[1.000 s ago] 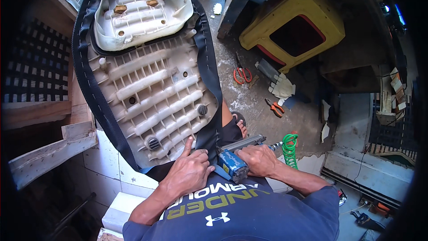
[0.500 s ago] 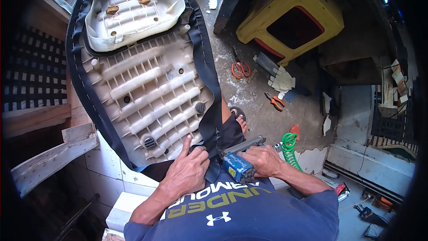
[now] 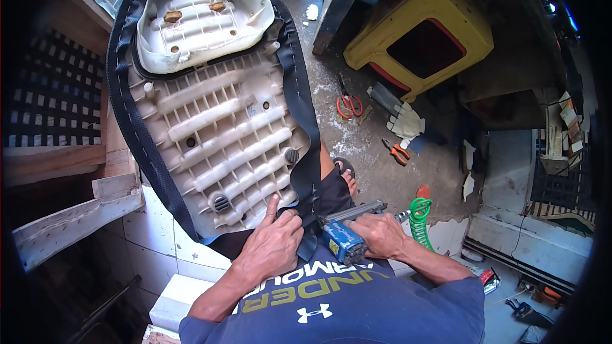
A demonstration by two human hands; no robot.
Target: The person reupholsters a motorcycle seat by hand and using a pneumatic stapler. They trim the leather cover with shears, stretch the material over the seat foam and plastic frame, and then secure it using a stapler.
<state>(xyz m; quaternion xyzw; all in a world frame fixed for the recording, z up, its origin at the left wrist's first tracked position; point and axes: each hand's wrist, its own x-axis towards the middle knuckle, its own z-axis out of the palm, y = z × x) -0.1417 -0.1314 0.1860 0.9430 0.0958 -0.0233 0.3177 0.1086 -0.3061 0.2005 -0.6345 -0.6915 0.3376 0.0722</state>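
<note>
A motorcycle seat lies upside down in front of me, its ribbed whitish plastic base [image 3: 217, 134] facing up. Black seat cover [image 3: 145, 146] wraps round its rim, with a line of staples along the folded edge. At the near end my left hand [image 3: 271, 242] is closed on the cover, thumb stretched onto the base and fingers curled over the material. My right hand [image 3: 377, 232] grips a blue pneumatic staple gun [image 3: 344, 242], whose nose points left at the cover beside my left hand. A green coiled air hose [image 3: 419, 222] runs from the gun's handle.
Scissors with red handles [image 3: 349, 107], orange-handled pliers [image 3: 397, 153] and a whitish glove [image 3: 406, 122] lie on the floor to the right. Beyond them is a yellow plastic stool [image 3: 382, 32] on its side. Wooden framing [image 3: 80, 220] stands at the left.
The whole view has shifted slightly, so the seat and floor items appear a little lower and farther right. Both hands keep their grips, with the gun still beside the cover.
</note>
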